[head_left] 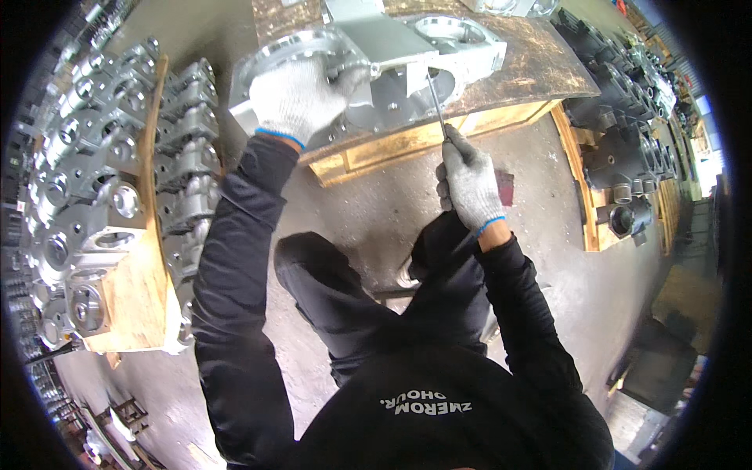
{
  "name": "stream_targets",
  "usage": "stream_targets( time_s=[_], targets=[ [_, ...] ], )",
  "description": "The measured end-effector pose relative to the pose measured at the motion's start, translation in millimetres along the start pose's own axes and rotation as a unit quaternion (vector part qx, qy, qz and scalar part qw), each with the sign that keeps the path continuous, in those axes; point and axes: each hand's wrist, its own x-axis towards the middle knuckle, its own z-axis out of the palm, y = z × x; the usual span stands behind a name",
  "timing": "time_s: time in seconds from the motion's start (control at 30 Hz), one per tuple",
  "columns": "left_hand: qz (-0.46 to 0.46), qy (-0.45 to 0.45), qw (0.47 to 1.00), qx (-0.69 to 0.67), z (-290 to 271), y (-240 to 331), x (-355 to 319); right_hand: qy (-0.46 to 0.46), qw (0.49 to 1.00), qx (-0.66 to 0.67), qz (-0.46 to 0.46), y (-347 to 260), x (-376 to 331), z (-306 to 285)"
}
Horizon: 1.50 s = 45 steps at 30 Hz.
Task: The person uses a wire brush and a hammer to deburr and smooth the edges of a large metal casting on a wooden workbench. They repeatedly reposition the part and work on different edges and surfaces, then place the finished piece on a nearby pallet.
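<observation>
A large grey machined metal housing [392, 59] with round bores lies on a wooden work board [540, 66] at the top of the view. My left hand [296, 98], in a white knit glove, presses on the housing's left flange and steadies it. A thin metal tool [435, 102] like a file or scraper is gripped in my right hand [468, 184], also gloved. The tool's tip reaches up into a round opening of the housing.
Several machined metal castings are stacked on a wooden pallet [137, 298] at the left. Dark castings [627, 157] sit on another pallet at the right. Grey concrete floor [368, 211] lies between. My legs in dark trousers are below the board.
</observation>
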Motion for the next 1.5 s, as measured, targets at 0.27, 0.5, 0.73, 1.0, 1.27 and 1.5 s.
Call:
stream_targets(
  time_s=[0.27, 0.5, 0.73, 1.0, 1.27, 1.5],
  targets=[
    [0.073, 0.076, 0.993, -0.059, -13.2, -2.6, 2.3, 0.01, 0.979, -0.096, -0.179, 53.0, -3.5, -35.1],
    [0.065, 0.002, 0.994, -0.09, -25.1, -8.7, 5.9, -0.174, 0.939, 0.145, -0.259, 107.2, -15.7, 19.1],
    [0.001, -0.053, 0.999, 0.006, -20.8, -10.0, 9.9, -0.461, 0.753, 0.454, 0.117, 105.0, -22.6, 38.0],
    [0.012, -0.027, 0.997, -0.067, -15.1, -14.8, 6.0, -0.415, 0.788, 0.455, 0.022, 18.7, 43.7, 82.3],
    [0.037, -0.001, 0.997, -0.066, -10.5, -22.8, 7.3, -0.359, 0.829, 0.374, -0.209, 18.3, 55.2, 76.5],
    [0.043, 0.008, 0.999, 0.027, -10.5, -22.2, 5.4, -0.387, 0.901, 0.145, -0.133, 9.3, 65.2, 55.9]
  ],
)
